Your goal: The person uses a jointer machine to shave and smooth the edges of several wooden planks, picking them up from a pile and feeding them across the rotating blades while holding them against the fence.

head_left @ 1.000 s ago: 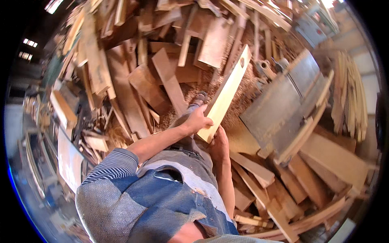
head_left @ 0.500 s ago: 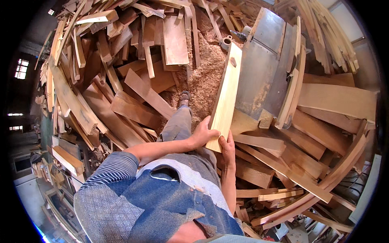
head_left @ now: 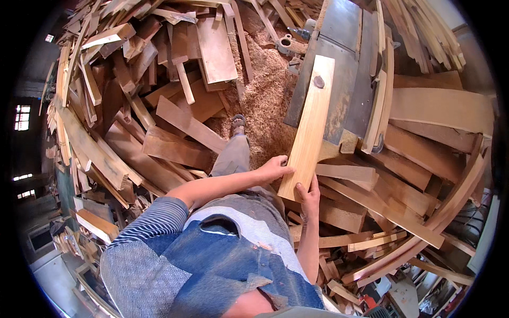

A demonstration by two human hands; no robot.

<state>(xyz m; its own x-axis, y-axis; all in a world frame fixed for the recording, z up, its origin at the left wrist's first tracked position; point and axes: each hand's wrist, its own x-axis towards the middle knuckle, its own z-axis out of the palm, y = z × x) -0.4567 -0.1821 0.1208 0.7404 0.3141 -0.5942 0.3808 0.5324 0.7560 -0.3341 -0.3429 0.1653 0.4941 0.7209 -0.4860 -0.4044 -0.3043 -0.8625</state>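
A pale wooden board (head_left: 307, 132) with a dark knot near its far end is held in front of me, broad face up. My left hand (head_left: 273, 169) is closed at its left edge, close to the near end. My right hand (head_left: 308, 197) grips the near right corner, thumb on top and fingers along the side. The far part of the board overlaps the grey metal bed (head_left: 342, 100) of a woodworking machine. Whether it rests on the bed or hovers just above cannot be told.
A wooden fence (head_left: 379, 100) runs along the machine's right side. Loose boards are heaped at the left (head_left: 180, 148) and right (head_left: 413, 148). Wood shavings (head_left: 268, 95) cover the floor around my foot (head_left: 238, 125). A long curved plank (head_left: 440, 222) bounds the right pile.
The board has moved right, from beside the machine to over its metal bed, and now shows more of its broad face. Both hands still hold its near end.
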